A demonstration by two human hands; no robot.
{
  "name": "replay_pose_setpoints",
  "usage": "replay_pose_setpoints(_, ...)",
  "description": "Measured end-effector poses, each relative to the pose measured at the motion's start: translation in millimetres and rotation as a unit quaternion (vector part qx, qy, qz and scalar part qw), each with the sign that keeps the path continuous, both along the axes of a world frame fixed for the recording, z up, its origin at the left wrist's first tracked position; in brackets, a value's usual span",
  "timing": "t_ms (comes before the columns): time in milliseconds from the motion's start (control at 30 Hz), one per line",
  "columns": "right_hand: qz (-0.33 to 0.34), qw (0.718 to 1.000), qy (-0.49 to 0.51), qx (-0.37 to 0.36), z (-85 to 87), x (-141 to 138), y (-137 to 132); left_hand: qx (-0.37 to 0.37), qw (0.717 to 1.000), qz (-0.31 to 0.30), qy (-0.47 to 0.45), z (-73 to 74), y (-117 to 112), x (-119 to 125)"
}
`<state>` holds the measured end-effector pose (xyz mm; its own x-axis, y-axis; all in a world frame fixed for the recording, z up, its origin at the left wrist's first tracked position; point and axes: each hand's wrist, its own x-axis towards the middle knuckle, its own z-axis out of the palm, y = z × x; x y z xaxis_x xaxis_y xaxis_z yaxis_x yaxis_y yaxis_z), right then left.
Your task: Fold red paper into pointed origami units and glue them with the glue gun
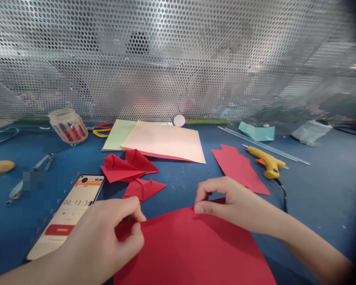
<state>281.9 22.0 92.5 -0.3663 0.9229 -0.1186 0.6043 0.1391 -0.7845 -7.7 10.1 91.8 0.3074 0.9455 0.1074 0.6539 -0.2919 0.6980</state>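
Note:
A large sheet of red paper [192, 249] lies at the front of the blue table, its near part cut off by the frame's bottom. My left hand [109, 233] pinches the far edge near the left corner between thumb and forefinger. Further right along that same edge, my right hand [219, 198] is closed on the paper with thumb and fingertips. Just beyond my left hand sit several folded red paper pieces [127, 168] with pointed ends. Behind my right hand is a stack of cut red paper [237, 166].
A phone [57, 213] showing a timer lies partly behind my left hand. Farther off are a jar [69, 126], yellow-and-red-handled scissors [102, 130], and pale paper sheets [166, 138]. A yellow glue gun [264, 160] with a black cord lies right, near clear sticks [261, 145]. Perforated metal [178, 59] stands behind.

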Motion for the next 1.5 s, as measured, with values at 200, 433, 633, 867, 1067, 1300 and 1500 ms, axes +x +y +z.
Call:
replay_pose_setpoints(200, -0.027, 1.000, 0.007, 0.011, 7.3, 22, 9, 0.007, 0.999, 0.045, -0.015, 6.0, -1, -1)
replay_pose_setpoints(433, -0.134, 0.990, 0.042, 0.031, -4.0, 94, 37, -0.128, 0.984, 0.017, -0.120, -6.4, 24, -6)
replay_pose_setpoints(633, -0.045, 0.996, 0.047, -0.055, -26.2, 82, 41, -0.263, 0.939, -0.028, -0.220, -7.1, 22, 0)
replay_pose_setpoints(867, -0.012, 0.994, 0.042, -0.096, -25.2, 52, 35, -0.369, 0.886, -0.053, -0.274, -0.6, 16, 3)
replay_pose_setpoints(1067, -0.006, 0.995, 0.004, -0.100, -15.5, 53, 30, -0.380, 0.879, -0.023, -0.286, -3.5, 18, 6)
replay_pose_setpoints(1300, -0.028, 0.985, -0.094, 0.142, -20.6, 51, 24, -0.421, 0.864, -0.004, -0.275, -10.8, 16, 7)
replay_pose_setpoints(1500, 0.110, 0.894, -0.100, 0.423, -29.3, 1, -5, -0.428, 0.859, 0.019, -0.281, -12.2, 16, 7)
